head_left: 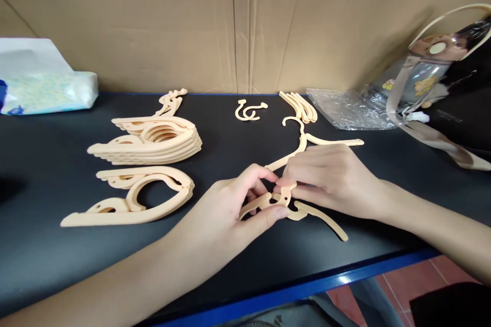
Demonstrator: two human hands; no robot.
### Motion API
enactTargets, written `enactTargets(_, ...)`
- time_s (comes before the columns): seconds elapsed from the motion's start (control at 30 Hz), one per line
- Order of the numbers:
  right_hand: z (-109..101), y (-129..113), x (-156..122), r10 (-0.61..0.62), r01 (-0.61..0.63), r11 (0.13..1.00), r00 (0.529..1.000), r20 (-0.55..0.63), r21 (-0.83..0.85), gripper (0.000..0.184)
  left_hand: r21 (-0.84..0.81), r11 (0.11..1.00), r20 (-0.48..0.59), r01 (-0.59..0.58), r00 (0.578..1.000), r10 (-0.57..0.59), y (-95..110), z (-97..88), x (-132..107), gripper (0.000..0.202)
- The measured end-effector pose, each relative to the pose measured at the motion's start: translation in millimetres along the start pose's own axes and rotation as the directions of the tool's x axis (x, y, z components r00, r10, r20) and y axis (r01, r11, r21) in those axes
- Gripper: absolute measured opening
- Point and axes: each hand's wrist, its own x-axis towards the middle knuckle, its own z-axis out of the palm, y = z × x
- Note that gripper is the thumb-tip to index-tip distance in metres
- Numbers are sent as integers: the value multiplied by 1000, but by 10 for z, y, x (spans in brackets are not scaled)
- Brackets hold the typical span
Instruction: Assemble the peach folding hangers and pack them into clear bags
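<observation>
My left hand (245, 209) pinches a cream plastic folding hanger (322, 218) at its middle joint, with the thumb in front and the fingers behind. My right hand (333, 176) is closed on the top of that same joint, its fingertips meeting the left ones. One arm of the hanger slants out to the right; the other is partly covered by my left fingers. Just behind my right hand lies another cream hanger (303, 142), spread out with its hook pointing away. My right hand hides part of it.
Folded hanger bodies (180, 145) are stacked at the left, with more (164, 210) in front. Hook pieces (169, 102) lie behind them, loose hooks (251, 112) at centre back, and curved arms (301, 107) right of those. A plastic bag (349, 110), strapped bottle (422, 76) and tissue pack (49, 89) stand around.
</observation>
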Motion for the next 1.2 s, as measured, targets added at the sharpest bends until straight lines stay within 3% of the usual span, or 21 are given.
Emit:
enactTargets(0.07, 17, -14, -2, -6, 5, 998, 1000, -10, -63, 22, 88, 996, -13, -20, 1000, 21, -9, 1, 1, 15)
enactTargets(0.2, 14, 28, 11, 30, -30, 999, 1000, 3, -24, 17, 275, 959, -42, -65, 996, 79, -37, -9, -5, 12)
enactTargets(0.4, 4, 78, 34, 80, -80, 997, 995, 60, -10, 15, 391, 920, -42, -42, 997, 64, -34, -28, -14, 35)
enactTargets(0.57, -24, 203, 43, 185, -176, 981, 975, 122, -82, 36, 483, 875, -98, 33, 995, 16, -52, -36, -1, 33)
enactTargets(0.63, -42, 257, 43, 200, -190, 978, 971, 131, -84, 36, 484, 872, -93, 72, 995, -30, -62, -44, 7, 29)
enactTargets(0.87, -54, 383, 23, 111, -101, 990, 988, 104, -100, 17, 520, 848, -110, 97, 993, -46, -70, -77, 33, 24)
enactTargets(0.93, -27, 415, 19, 100, -85, 990, 985, 141, -110, 23, 537, 836, -125, 113, 991, -53, -56, -80, 35, 23)
enactTargets(1.07, 22, 427, 27, 121, -135, 989, 969, 213, 54, 21, 574, 807, -127, 139, 989, -80, -19, -65, 29, 27)
enactTargets(1.2, 28, 371, 38, 152, -216, 933, 962, 229, 287, 22, 630, 765, -130, 134, 989, -66, -19, -43, 32, 39)
